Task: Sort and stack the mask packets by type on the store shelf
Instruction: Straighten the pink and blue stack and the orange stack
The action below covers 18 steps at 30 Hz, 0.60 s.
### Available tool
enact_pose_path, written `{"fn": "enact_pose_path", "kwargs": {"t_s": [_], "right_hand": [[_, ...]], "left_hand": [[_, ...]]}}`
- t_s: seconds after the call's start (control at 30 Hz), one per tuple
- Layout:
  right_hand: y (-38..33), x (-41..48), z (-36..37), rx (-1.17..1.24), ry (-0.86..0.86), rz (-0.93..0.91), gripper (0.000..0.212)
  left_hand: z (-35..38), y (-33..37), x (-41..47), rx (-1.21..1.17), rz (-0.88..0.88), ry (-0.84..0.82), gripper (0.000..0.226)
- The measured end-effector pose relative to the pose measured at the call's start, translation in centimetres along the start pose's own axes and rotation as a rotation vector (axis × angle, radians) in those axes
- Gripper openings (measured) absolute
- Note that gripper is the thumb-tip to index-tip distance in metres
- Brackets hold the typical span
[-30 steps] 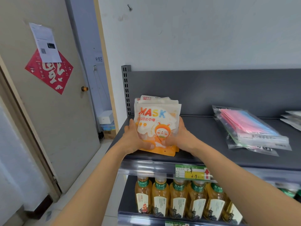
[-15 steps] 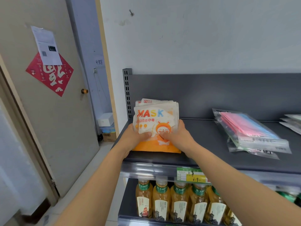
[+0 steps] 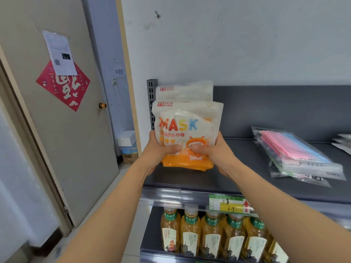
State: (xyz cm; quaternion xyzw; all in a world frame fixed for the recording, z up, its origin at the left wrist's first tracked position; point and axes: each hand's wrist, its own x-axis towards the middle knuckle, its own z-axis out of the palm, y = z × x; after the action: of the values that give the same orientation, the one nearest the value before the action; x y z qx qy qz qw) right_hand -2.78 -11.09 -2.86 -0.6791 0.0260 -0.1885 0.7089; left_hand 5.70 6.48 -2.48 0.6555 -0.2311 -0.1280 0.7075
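A bundle of white-and-orange "MASK" packets [image 3: 187, 122] stands upright above the left end of the dark grey shelf [image 3: 237, 179]. My left hand [image 3: 161, 152] grips its lower left side and my right hand [image 3: 210, 151] grips its lower right side, thumbs across the front. One packet in the bundle sticks up higher behind the front one. The orange bottom edge hangs just above the shelf. A stack of clear packets with pink and blue masks [image 3: 296, 156] lies flat on the shelf to the right.
More pale packets [image 3: 344, 142] lie at the shelf's far right edge. Bottles of amber drink [image 3: 210, 236] fill the lower shelf, under a green-yellow price tag [image 3: 228, 204]. A beige door [image 3: 57, 111] with a red decoration stands to the left.
Both hands have lifted the MASK bundle up off the shelf and tipped it upright. A rear packet now shows higher above the front one.
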Motion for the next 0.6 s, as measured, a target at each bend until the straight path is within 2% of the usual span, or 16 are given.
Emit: {"fn": "enact_pose_path", "kwargs": {"t_s": [0.07,0.17,0.23,0.3,0.43,0.5,0.6], "right_hand": [[-0.4,-0.1,-0.1,-0.018,-0.075,-0.058,0.068],[-0.4,-0.4,-0.3,-0.038,-0.156,-0.031,0.084],[-0.1,-0.7,-0.3,0.007,-0.166,-0.016,0.091],[0.1,-0.9,-0.5,0.040,-0.144,-0.003,0.097],[-0.1,-1.5,-0.8,0.041,-0.180,-0.064,0.070],[-0.3,-1.7,-0.9,0.024,-0.225,-0.063,0.074],[0.1,-2.0,-1.1,-0.041,-0.265,-0.055,0.077]], "left_hand": [[0.0,0.1,0.2,0.038,0.021,-0.015,0.100],[-0.3,-0.4,-0.2,0.044,-0.024,-0.080,0.114],[-0.2,-0.4,-0.9,-0.019,-0.058,-0.080,0.116],[0.0,-0.4,-1.5,-0.074,-0.063,-0.054,0.107],[0.2,-0.2,-1.9,-0.066,0.019,-0.032,0.081],[0.1,-0.2,-2.2,-0.031,0.029,-0.082,0.080],[0.1,-0.2,-3.0,0.068,0.084,-0.226,0.065]]}}
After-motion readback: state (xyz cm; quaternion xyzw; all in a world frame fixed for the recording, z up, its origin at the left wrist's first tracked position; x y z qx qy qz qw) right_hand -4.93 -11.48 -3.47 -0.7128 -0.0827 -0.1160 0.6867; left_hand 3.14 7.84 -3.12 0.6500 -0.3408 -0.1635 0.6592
